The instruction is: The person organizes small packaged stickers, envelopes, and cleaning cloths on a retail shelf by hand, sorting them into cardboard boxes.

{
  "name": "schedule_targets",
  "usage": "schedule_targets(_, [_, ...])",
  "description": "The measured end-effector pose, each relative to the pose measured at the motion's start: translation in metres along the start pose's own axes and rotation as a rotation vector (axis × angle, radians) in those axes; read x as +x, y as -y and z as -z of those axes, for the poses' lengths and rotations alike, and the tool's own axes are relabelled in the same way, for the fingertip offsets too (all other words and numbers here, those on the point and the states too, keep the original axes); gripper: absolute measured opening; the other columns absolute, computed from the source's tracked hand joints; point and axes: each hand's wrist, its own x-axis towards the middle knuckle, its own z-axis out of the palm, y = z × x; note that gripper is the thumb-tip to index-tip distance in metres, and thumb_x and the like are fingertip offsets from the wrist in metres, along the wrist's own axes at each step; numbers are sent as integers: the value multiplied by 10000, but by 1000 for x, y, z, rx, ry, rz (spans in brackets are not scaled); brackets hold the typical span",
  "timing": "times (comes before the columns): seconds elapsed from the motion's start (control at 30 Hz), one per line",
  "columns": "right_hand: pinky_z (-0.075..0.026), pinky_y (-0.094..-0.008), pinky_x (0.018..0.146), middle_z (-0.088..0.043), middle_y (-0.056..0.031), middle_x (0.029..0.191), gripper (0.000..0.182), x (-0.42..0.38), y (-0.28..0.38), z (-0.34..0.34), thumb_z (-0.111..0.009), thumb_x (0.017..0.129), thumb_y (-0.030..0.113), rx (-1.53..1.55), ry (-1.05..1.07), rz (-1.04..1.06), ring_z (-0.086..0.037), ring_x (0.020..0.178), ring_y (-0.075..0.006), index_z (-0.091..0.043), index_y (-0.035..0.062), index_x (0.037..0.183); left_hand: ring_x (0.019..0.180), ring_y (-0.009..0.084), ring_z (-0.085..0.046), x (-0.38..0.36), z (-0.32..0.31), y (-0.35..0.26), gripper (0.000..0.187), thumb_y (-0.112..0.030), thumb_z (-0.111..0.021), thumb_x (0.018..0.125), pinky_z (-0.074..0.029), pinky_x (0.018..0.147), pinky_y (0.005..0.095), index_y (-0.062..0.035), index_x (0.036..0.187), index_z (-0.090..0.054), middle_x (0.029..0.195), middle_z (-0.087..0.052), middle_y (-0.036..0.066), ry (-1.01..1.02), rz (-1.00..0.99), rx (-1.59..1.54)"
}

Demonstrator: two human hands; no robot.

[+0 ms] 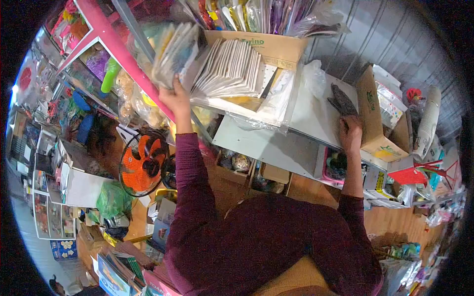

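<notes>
Counter | left hand: blurred packets | right hand: at unclear dark item

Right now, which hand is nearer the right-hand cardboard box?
Right. The right hand is just left of that cardboard box, holding a dark grey cloth; the left hand is much farther left, past the other carton, holding blurred packets.

The camera sits on the person's head, looking forward and steeply down. Its wide, round-edged view shows the torso closest at the bottom, the left hand and right hand farther out over the shelf, the wall beyond and the floor below.
</notes>
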Motion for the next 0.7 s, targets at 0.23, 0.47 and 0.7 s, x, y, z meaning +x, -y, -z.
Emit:
schedule_targets(0.23, [-448,-403,814,-593,-179,944,175,-1,-4,-7,-591,751,66,-13,-141,-11,-552,915,-370,-612,8,915,643,138,-557,-15,19,-99,184,-108,-639,822,-460,500,291,0,814,-490,756,-578,66,-331,159,50])
schedule_targets(0.47, [-409,-420,895,-492,-164,1179,386,20,6,4,-610,739,110,-8,-37,3,-486,1047,-373,-538,59,1115,787,178,-591,-98,1,-173,136,-65,-538,880,-538,705,365,0,888,-419,875,-555,107,75,786,-410])
schedule_targets(0.7, [-368,-419,967,-510,-223,1166,409,54,-38,-48,-581,751,89,-49,288,-200,-434,1127,-386,-544,69,1158,813,232,-635,-184,-55,-176,327,-136,-598,854,-572,667,383,50,1034,-398,952,-580,202,724,1340,-567])
